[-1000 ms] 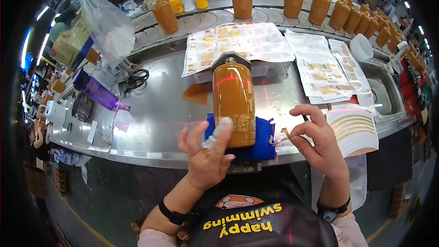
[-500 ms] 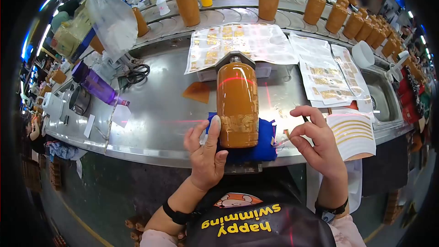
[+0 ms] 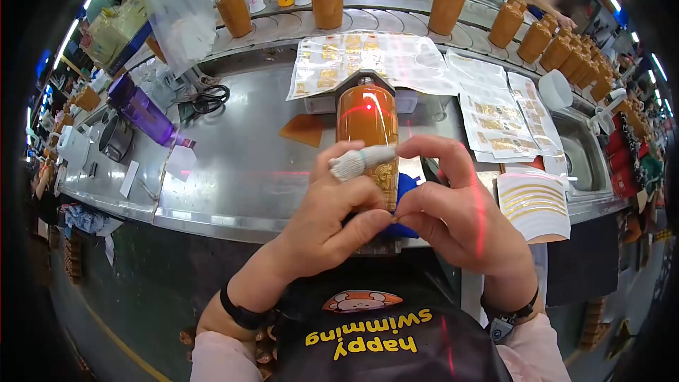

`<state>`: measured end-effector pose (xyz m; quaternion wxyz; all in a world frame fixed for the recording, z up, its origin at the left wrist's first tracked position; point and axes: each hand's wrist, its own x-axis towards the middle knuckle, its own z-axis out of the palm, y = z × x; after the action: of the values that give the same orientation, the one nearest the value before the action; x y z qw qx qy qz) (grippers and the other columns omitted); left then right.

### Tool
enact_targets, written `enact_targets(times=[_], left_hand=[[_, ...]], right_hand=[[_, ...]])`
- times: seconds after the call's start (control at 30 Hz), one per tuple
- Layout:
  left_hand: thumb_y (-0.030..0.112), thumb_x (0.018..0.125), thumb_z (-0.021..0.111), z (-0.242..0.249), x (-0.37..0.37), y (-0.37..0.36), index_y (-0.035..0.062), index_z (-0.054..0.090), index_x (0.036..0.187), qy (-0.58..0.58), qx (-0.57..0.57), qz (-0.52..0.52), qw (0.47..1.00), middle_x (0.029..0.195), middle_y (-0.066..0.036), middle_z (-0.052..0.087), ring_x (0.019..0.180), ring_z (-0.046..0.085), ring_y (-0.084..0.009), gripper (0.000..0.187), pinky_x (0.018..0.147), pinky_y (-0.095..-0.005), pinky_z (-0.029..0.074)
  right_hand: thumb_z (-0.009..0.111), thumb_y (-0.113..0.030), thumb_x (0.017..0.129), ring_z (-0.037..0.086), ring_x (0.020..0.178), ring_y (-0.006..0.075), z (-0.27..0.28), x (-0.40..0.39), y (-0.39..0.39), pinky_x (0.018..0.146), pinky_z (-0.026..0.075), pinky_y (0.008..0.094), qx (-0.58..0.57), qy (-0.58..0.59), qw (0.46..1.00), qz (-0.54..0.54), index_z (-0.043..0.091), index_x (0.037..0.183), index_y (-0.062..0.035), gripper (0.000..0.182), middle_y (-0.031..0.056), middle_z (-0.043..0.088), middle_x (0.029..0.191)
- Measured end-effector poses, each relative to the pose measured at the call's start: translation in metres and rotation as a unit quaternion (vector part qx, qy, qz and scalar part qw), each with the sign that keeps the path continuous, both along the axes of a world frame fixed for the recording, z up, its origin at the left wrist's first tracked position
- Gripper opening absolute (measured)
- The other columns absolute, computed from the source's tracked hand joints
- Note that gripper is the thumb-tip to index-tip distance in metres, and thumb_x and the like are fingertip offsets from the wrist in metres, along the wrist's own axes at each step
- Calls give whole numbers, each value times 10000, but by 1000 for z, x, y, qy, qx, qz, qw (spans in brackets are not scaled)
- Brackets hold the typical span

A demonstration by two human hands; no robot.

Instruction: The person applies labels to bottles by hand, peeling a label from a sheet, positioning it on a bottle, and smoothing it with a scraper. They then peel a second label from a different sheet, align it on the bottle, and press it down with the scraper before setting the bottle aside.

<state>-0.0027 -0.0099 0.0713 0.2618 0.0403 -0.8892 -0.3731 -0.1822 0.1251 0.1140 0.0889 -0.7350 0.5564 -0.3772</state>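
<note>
A glossy brown bottle [image 3: 368, 120] lies with its neck away from me in a dark holder [image 3: 365, 74], its lower end over a blue cloth [image 3: 408, 185]. Gold raised decoration [image 3: 384, 184] shows on its near part. My left hand [image 3: 329, 216] is closed at the bottle's near left, thumb and finger pinched; a white cover [image 3: 361, 161] sits on one finger. From the right, my right hand [image 3: 460, 209] meets it with pinched fingertips. Between the two pinches is a small strip, almost wholly hidden by the fingertips.
Sheets of gold decals [image 3: 353, 64] lie behind the bottle, with more sheets [image 3: 498, 120] and a sheet of gold curved strips [image 3: 534, 201] at right. A purple water bottle [image 3: 141, 110] and black cable [image 3: 211, 99] are left. Brown bottles [image 3: 327, 0] stand on the conveyor.
Both hands have come together over the bottle's near end; they were apart on either side, the right holding a small strip. The bottles on the conveyor have shifted.
</note>
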Motion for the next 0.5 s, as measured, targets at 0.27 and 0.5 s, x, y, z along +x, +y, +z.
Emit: enact_targets(times=[0.27,0.5], left_hand=[[211,928,613,-44,23,6,69,626,861,36,99,193,975,1019,-118,642,1177,469,-320,157,1076,-448,244],[195,917,620,-57,22,6,65,634,843,28,117,211,970,966,-100,649,1119,492,-304,151,1058,-429,269]], right_hand=[[634,-57,890,472,1125,364,-55,-9,-1,944,407,411,50,-62,996,-35,571,889,-34,66,197,482,1203],[575,-79,932,473,1131,348,-63,-7,0,922,414,396,108,-114,986,-56,576,892,-6,83,213,492,1158]])
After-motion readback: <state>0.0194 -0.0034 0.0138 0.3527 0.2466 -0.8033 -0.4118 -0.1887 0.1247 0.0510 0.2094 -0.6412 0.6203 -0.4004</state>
